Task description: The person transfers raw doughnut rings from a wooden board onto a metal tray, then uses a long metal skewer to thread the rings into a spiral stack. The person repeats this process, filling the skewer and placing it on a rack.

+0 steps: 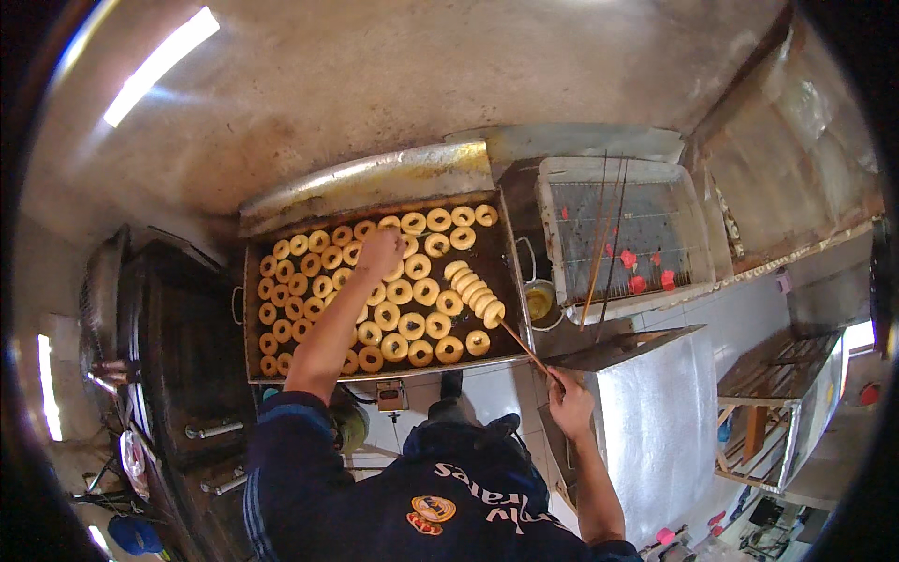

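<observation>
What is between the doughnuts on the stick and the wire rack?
In the head view, a small metal pot of yellow liquid sits between the skewered doughnuts and the wire rack.

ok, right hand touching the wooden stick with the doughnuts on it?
Touching. The head view shows the right hand closed around the lower end of the wooden stick, with a row of doughnuts threaded on its far end.

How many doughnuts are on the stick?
About 6, as far as the picture shows. They sit bunched in a row on the stick held by the right hand, over the fryer tray; some may hide behind others.
</observation>
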Demonstrator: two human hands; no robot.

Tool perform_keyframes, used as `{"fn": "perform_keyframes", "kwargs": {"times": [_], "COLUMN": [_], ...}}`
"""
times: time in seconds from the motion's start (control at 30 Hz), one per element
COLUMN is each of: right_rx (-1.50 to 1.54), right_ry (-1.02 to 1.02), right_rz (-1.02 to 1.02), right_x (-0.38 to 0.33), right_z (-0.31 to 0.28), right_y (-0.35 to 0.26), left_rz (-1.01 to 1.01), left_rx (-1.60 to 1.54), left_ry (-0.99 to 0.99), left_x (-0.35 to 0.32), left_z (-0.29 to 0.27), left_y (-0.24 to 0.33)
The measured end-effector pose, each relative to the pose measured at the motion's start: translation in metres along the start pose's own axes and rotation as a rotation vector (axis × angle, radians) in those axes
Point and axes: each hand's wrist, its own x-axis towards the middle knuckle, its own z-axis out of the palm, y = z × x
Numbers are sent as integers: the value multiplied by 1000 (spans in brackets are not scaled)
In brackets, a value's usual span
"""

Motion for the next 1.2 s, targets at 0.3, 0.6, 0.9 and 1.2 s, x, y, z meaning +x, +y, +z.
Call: {"fn": "perform_keyframes", "kwargs": {"times": [0.3, 0.6, 0.9, 1.2], "right_rx": [178, 88, 424, -70], "right_ry": [36, 7, 0, -115], "right_rz": [-60, -29, -80, -39], "right_x": [76, 91, 60, 58], "right_z": [53, 44, 11, -53], "right_y": [-39, -56, 22, 30], "left_rz": [-38, -179, -88, -20], "left_rx": [-202, -147, -353, -229], "left_ry": [-180, -72, -82, -94], "left_x": [22, 47, -41, -97], "left_z": [-11, -17, -114, -11], "left_y": [-50, -90, -47, 28]}}
